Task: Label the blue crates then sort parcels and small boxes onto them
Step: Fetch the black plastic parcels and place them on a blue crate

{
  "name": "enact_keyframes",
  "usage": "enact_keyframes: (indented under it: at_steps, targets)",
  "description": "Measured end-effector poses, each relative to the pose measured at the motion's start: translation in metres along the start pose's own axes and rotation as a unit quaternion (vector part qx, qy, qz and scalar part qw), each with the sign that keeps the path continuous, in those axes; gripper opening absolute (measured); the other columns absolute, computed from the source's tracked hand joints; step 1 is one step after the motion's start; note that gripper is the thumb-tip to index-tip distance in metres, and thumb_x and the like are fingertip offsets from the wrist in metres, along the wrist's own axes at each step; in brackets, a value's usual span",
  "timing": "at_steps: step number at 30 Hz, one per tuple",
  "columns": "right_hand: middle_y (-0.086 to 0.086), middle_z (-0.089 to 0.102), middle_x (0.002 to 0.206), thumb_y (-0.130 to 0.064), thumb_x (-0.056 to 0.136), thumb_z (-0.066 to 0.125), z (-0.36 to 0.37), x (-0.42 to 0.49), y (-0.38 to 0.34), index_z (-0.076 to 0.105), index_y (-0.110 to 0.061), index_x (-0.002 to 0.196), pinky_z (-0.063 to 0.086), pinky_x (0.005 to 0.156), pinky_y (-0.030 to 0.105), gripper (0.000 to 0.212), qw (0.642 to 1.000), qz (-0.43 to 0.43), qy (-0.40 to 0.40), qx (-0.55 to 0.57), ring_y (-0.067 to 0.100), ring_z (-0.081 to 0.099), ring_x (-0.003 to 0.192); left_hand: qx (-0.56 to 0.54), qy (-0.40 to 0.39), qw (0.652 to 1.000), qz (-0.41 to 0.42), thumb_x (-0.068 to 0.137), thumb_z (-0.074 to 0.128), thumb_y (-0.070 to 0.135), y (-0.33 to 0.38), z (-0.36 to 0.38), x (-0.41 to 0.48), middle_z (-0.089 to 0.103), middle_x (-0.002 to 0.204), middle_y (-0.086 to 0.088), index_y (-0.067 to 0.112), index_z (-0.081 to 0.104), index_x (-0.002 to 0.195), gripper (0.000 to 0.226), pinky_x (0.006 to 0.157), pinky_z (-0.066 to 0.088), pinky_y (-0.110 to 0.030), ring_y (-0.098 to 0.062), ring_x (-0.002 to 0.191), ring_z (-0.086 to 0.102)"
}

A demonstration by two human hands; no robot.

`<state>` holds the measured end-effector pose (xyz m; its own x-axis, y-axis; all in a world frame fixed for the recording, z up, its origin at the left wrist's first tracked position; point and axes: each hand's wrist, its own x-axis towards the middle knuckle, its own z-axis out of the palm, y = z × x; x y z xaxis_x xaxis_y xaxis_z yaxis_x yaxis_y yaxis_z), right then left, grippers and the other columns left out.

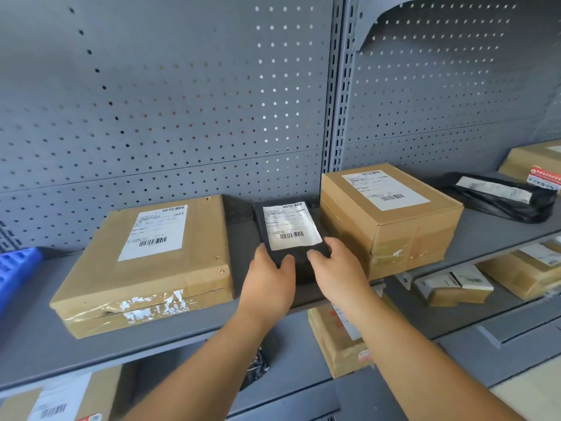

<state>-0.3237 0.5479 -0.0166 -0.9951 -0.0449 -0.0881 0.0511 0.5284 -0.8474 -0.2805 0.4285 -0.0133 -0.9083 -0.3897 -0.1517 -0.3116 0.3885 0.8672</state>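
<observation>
A small black parcel (290, 229) with a white shipping label lies on the grey shelf (45, 335) between two cardboard boxes. My left hand (268, 279) holds its near left edge, thumb on top. My right hand (335, 265) grips its near right corner. A wide flat cardboard box (158, 262) sits to the left and a taller cardboard box (391, 217) to the right, both labelled. A blue crate (15, 268) shows at the far left edge of the shelf.
A black bag parcel (501, 196) and another box (537, 161) lie further right on the shelf. Lower shelves hold more cardboard boxes (337, 338) and small parcels (455, 284). A grey pegboard wall (182, 101) with an upright post (340, 86) backs the shelf.
</observation>
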Motion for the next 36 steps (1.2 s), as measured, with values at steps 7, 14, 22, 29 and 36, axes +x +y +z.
enact_keyframes:
  at_steps: [7,14,22,29,36]
  targets:
    - [0.000,0.065,0.128,-0.032,0.092,0.052,-0.010,-0.010,0.010,0.054,-0.021,0.137,0.046,0.088,0.036,0.047,0.997,-0.003,0.012,0.071,0.022,0.058,0.111,-0.024,0.035,0.999,0.019,0.100,0.049,0.030,0.015,0.007,-0.027,0.068,0.084,0.008,0.023,0.033,0.155,0.058,0.053,0.047,-0.018,-0.002,0.063,0.059]
    - [-0.020,0.058,0.101,-0.027,0.096,0.055,-0.030,-0.029,0.007,0.059,-0.035,0.119,0.040,0.067,0.022,0.025,0.983,-0.045,0.003,0.179,-0.007,0.052,0.080,-0.075,0.095,0.992,0.042,0.099,0.051,0.020,0.035,0.009,-0.058,0.068,0.091,0.018,0.044,0.044,0.110,0.028,0.060,0.044,-0.005,0.011,0.067,0.059]
    - [-0.022,0.072,0.096,-0.026,0.092,0.063,-0.018,-0.062,-0.028,0.066,-0.032,0.114,0.050,0.078,0.026,0.023,0.955,-0.157,0.006,0.251,0.000,0.066,0.087,-0.099,0.179,0.972,0.114,0.095,0.052,0.019,0.045,-0.033,-0.091,0.070,0.111,0.022,0.033,0.052,0.135,0.042,0.080,0.050,-0.024,0.000,0.097,0.065]
    - [-0.020,0.073,0.104,-0.025,0.092,0.066,0.033,-0.110,-0.081,0.062,-0.039,0.115,0.051,0.085,0.025,0.027,0.939,-0.217,-0.036,0.264,-0.003,0.067,0.095,-0.133,0.247,0.950,0.137,0.095,0.052,0.016,0.019,-0.111,-0.125,0.070,0.103,0.030,0.040,0.055,0.122,0.036,0.081,0.048,-0.015,0.010,0.093,0.063]
    - [-0.023,0.073,0.100,-0.024,0.092,0.066,0.139,-0.187,-0.147,0.064,-0.034,0.116,0.050,0.081,0.021,0.026,0.923,-0.259,-0.098,0.268,-0.004,0.067,0.092,-0.154,0.311,0.931,0.114,0.094,0.055,0.017,-0.051,-0.229,-0.172,0.069,0.107,0.030,0.040,0.054,0.127,0.040,0.082,0.047,-0.008,0.015,0.098,0.062]
